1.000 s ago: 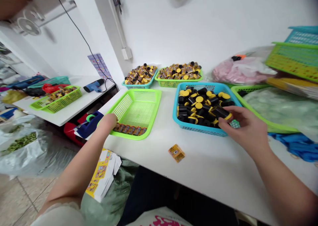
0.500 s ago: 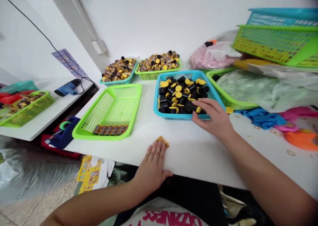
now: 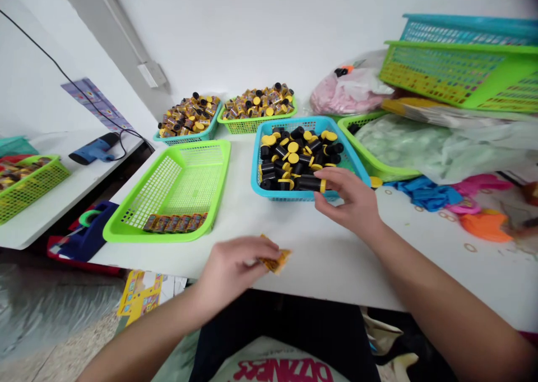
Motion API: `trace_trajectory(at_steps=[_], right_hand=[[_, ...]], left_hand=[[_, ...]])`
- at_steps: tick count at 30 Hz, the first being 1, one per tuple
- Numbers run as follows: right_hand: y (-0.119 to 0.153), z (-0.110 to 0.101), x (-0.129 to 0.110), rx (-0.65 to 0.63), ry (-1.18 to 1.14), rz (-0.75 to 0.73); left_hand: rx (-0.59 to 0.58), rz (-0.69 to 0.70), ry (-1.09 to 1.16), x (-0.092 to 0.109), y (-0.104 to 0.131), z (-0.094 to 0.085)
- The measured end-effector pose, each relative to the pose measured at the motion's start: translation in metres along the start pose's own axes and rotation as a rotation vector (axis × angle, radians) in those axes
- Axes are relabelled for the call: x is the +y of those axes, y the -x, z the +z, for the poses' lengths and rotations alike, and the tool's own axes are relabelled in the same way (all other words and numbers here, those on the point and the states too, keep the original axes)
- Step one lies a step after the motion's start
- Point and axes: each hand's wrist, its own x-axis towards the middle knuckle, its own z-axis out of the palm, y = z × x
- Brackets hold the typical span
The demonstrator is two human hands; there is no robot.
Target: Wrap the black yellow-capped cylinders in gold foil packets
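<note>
Near the front of the white table, my left hand (image 3: 235,267) pinches a small yellow printed sleeve (image 3: 278,261), which sticks out past the fingertips. My right hand (image 3: 353,200) is at the near rim of a blue basket (image 3: 362,166). Its thumb and fingers are closed on the yellow-capped end of a black canister (image 3: 309,183), which lies sideways at the basket's front. More black canisters with yellow lids (image 3: 293,158) fill that basket. To the left, a green basket (image 3: 111,229) holds a short row of canisters wrapped in printed sleeves (image 3: 175,223).
Behind stand two baskets heaped with wrapped canisters (image 3: 189,116) (image 3: 258,103). A heat gun (image 3: 94,148) with a cord lies on a side table at left. Stacked baskets (image 3: 445,71), plastic bags (image 3: 412,147) and coloured balloon-like pieces (image 3: 483,225) crowd the right side.
My left hand has gone from lying flat beside the sleeve to pinching it off the table. My right hand has drawn a canister slightly toward the basket's front edge. The view has shifted a little.
</note>
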Motion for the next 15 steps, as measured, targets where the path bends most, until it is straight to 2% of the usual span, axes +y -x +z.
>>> trace_trajectory(at_steps=[3,6,8,11,13,15], right_hand=[[-0.002,-0.001,-0.004,-0.014,-0.278,0.139],[-0.006,-0.005,-0.004,-0.08,-0.441,0.222],[-0.008,-0.007,-0.002,-0.13,-0.484,0.259],[-0.008,-0.006,-0.001,-0.151,-0.483,0.256],[-0.007,-0.004,-0.003,-0.148,-0.491,0.226],[-0.006,-0.002,-0.006,-0.164,-0.504,0.207]], left_hand=[[0.112,-0.126,0.236,-0.017,-0.051,0.009],[0.103,-0.138,0.29,-0.038,-0.081,0.02],[-0.021,-0.01,0.096,-0.046,-0.084,0.021],[-0.305,0.216,-0.48,-0.043,-0.068,0.011],[-0.461,0.267,-0.765,-0.035,-0.053,0.001],[-0.616,0.238,-0.848,-0.028,-0.043,-0.006]])
